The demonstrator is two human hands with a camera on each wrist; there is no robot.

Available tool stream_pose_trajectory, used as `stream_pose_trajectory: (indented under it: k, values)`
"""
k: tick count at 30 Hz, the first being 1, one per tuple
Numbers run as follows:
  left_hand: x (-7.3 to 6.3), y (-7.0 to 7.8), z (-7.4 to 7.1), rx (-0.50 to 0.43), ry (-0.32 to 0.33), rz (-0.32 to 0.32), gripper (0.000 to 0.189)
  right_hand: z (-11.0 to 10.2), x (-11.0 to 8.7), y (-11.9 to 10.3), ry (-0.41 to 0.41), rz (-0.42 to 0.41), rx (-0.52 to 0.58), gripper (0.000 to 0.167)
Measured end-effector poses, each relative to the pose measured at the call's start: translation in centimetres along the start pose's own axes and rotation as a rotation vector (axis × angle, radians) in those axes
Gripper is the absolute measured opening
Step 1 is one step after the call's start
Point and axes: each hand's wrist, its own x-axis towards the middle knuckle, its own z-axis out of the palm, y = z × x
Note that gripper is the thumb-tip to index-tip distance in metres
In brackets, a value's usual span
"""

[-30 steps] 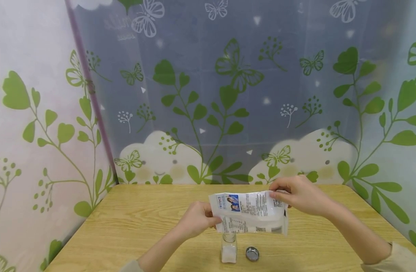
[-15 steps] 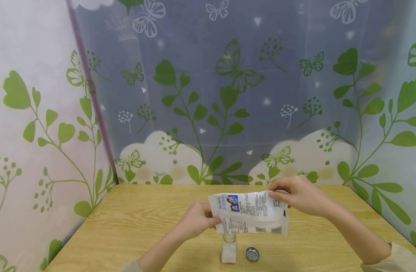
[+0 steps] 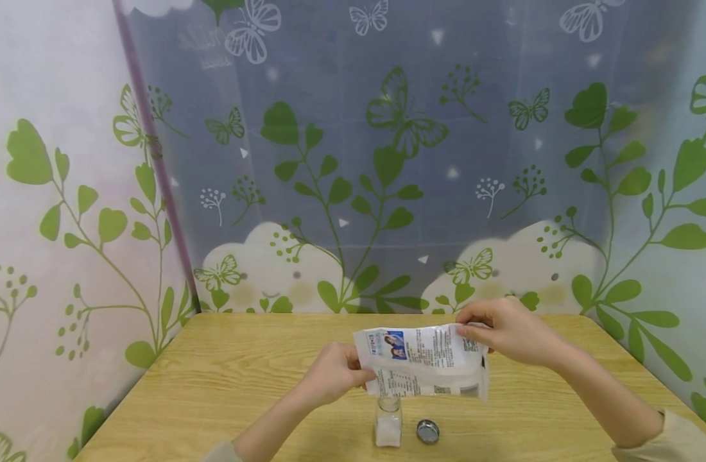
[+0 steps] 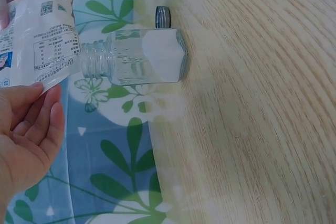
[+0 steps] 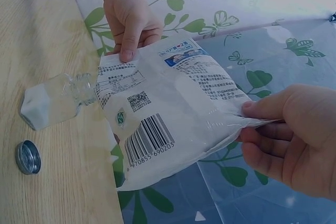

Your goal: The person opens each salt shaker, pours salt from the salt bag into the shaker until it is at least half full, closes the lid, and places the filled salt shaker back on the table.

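Observation:
A white plastic packet (image 3: 430, 362) with printed text, a barcode and a small blue picture is held tilted over the table between both hands. My left hand (image 3: 334, 375) pinches its left edge between thumb and fingers. At the upper right corner, my right hand (image 3: 515, 330) grips the packet. Below the packet's lower left corner stands an uncapped glass jar (image 3: 389, 425), partly filled with white powder or grains (image 4: 163, 55). In the right wrist view, the packet's corner (image 5: 102, 85) overlaps the jar mouth. A round metal screw lid (image 3: 428, 431) lies to the right of the jar.
The wood-grain table (image 3: 232, 366) ends at a back edge behind the hands. A printed curtain (image 3: 330, 192) with leaves, butterflies and clouds stands around its back and sides.

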Motion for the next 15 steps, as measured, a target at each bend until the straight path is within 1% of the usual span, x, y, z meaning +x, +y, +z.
stream_pose_trajectory:
  k: [7,15]
  values:
    - [-0.12,0.01,-0.03,-0.027,-0.004,-0.003,0.015,0.01,0.09,-0.10,0.005,-0.008,-0.015,0.009]
    - [0.05,-0.33,0.03,-0.024,-0.008,0.000,0.016,0.01,0.26,-0.20,0.008,0.002,-0.035,0.010]
